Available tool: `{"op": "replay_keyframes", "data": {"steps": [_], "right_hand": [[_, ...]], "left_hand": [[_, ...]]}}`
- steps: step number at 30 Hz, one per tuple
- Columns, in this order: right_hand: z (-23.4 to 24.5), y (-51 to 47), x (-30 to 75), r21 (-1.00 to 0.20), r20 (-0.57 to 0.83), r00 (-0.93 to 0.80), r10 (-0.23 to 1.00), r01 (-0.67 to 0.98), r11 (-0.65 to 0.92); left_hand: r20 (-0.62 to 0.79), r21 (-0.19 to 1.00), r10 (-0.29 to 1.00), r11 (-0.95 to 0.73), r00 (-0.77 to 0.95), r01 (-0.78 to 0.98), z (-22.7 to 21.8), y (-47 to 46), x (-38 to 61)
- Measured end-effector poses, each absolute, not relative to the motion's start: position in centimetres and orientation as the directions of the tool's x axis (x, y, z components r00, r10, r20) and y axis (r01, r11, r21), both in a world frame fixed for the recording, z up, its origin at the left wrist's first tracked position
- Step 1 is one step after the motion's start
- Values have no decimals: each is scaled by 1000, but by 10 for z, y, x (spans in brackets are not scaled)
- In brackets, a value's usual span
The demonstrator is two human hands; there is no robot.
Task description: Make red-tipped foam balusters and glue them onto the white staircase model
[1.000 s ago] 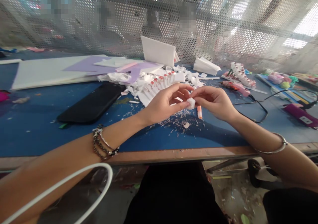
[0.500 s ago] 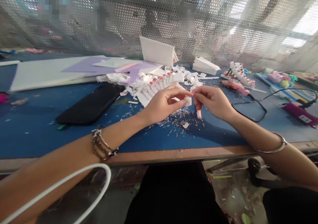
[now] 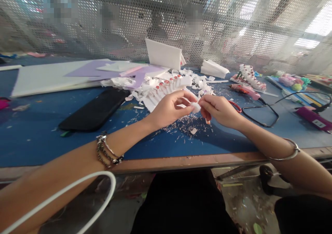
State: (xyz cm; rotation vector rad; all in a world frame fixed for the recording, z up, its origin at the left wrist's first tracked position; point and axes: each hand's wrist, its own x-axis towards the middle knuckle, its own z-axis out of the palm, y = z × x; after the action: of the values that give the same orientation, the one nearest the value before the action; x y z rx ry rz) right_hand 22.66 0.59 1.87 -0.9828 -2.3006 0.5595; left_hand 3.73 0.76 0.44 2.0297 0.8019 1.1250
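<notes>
Between my hands is a small, soft-looking white piece [image 3: 195, 107], perhaps paper or foam. My left hand [image 3: 172, 108] pinches its left side between thumb and fingers. From the other side the fingertips of my right hand [image 3: 219, 110] are pressed together at its edge. A small orange-and-white bit [image 3: 208, 121] shows beneath my right fingers, mostly hidden. Just behind my hands lie white strips with red tips [image 3: 166, 87], side by side. A red loop [image 3: 235, 106], like a scissor handle, peeks out behind my right hand.
Tiny clippings [image 3: 181, 132] litter the blue table [image 3: 145, 144]. On the left are a black phone-like slab [image 3: 94, 111] and white and purple sheets [image 3: 52, 73]. To the right lie a pink glue gun [image 3: 250, 92], its black cable [image 3: 276, 113] and a purple block [image 3: 313, 118].
My right hand has dropped slightly and shifted left, its fingers now against the white piece. The red loop has come into sight behind it. My left hand has barely moved.
</notes>
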Motion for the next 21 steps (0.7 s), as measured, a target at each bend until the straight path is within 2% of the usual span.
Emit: {"op": "replay_keyframes", "data": {"steps": [6, 13, 21], "right_hand": [[18, 7, 226, -553, 355, -564, 745, 516, 654], [16, 7, 227, -624, 333, -557, 761, 474, 621], [16, 4, 227, -596, 396, -574, 717, 433, 676]], "left_hand": [[483, 787, 757, -596, 440, 162, 4, 7, 37], [499, 780, 752, -607, 431, 155, 3, 9, 37], [506, 795, 739, -599, 445, 91, 2, 10, 37]]}}
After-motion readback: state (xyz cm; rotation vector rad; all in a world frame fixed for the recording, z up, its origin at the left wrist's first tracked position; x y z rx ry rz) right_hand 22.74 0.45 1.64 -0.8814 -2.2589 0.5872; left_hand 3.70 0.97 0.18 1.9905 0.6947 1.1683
